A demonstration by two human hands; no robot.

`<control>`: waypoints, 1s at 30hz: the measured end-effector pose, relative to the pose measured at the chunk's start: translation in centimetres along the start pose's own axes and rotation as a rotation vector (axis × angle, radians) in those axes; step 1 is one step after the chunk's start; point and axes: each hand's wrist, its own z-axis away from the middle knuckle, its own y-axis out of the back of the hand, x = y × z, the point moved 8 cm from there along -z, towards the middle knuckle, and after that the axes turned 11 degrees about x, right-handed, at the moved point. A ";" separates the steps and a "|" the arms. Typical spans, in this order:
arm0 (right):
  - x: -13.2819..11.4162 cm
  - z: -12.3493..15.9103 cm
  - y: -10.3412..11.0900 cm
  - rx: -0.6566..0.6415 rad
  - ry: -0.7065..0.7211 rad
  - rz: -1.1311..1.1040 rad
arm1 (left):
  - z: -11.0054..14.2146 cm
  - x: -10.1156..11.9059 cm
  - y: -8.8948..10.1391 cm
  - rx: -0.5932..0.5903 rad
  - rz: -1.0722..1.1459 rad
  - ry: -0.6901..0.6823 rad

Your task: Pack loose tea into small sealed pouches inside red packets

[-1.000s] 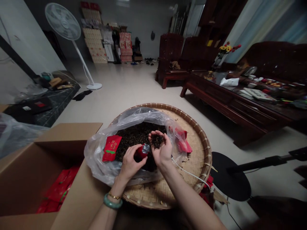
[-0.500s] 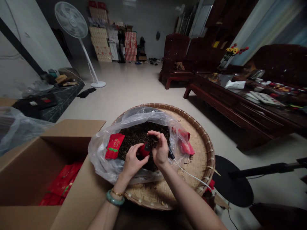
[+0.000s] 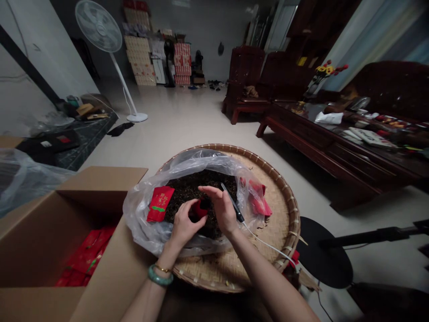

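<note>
My left hand [image 3: 183,223] is closed around a small red packet [image 3: 201,209], whose dark opening faces up. My right hand [image 3: 224,210] is beside the packet's mouth, fingers stretched out over it; I see nothing held in it. Beneath both hands, dark dried leaves that look like tea [image 3: 187,183] fill a clear plastic bag [image 3: 140,223]. On the leaves at the left lies a flat red packet [image 3: 161,204] with gold writing and a green mark. A slim black and silver device [image 3: 234,205] with a white cord lies just right of my right hand.
The bag sits on a round woven bamboo tray [image 3: 281,197], with more red packets [image 3: 259,199] at its right. An open cardboard box [image 3: 107,268] at the left holds several red packets [image 3: 87,257]. A black round stand base [image 3: 323,255] and a wooden table [image 3: 318,147] are to the right.
My right hand has opened out from its cupped shape, and the dark leaves seen in it are gone from it. The left hand keeps the red packet in nearly the same place.
</note>
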 end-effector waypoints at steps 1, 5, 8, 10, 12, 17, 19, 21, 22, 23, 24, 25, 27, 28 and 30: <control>0.1 -0.3 0.8 0.017 0.018 0.082 | 0.0 -0.3 0.1 -0.005 0.026 0.019; 1.8 -0.6 3.0 -0.099 0.102 0.770 | -0.3 -1.5 0.9 -0.001 0.105 0.095; 4.6 1.0 2.5 -0.462 0.168 1.258 | -0.6 -1.9 1.5 0.022 0.094 0.109; 5.7 1.8 2.2 -0.570 0.204 1.493 | -0.6 -2.0 1.5 0.022 0.091 0.109; 6.2 2.0 1.8 -0.595 0.217 1.654 | -0.5 -2.1 1.4 0.013 0.096 0.115; 6.4 1.6 1.3 -0.614 0.158 1.778 | -0.3 -2.3 1.2 0.004 0.107 0.126; 6.3 1.5 1.3 -0.595 0.157 1.781 | -0.3 -2.2 1.3 0.004 0.104 0.127; 6.2 1.5 1.3 -0.580 0.148 1.778 | -0.4 -2.1 1.3 0.002 0.097 0.130; 6.3 1.5 1.3 -0.579 0.140 1.774 | -0.4 -2.0 1.3 0.001 0.096 0.132; 6.4 1.5 1.2 -0.581 0.130 1.770 | -0.4 -2.0 1.3 0.001 0.099 0.135; 6.5 1.6 1.3 -0.582 0.120 1.766 | -0.3 -1.9 1.3 -0.002 0.102 0.138; 6.6 1.6 1.3 -0.581 0.113 1.763 | -0.3 -1.9 1.3 -0.003 0.106 0.140; 6.8 1.5 1.3 -0.568 0.106 1.757 | -0.2 -2.0 1.3 -0.003 0.108 0.140; 6.8 1.5 1.4 -0.560 0.103 1.752 | -0.2 -2.0 1.4 -0.003 0.109 0.138; 7.0 1.6 1.4 -0.544 0.099 1.741 | -0.2 -2.1 1.4 -0.003 0.106 0.136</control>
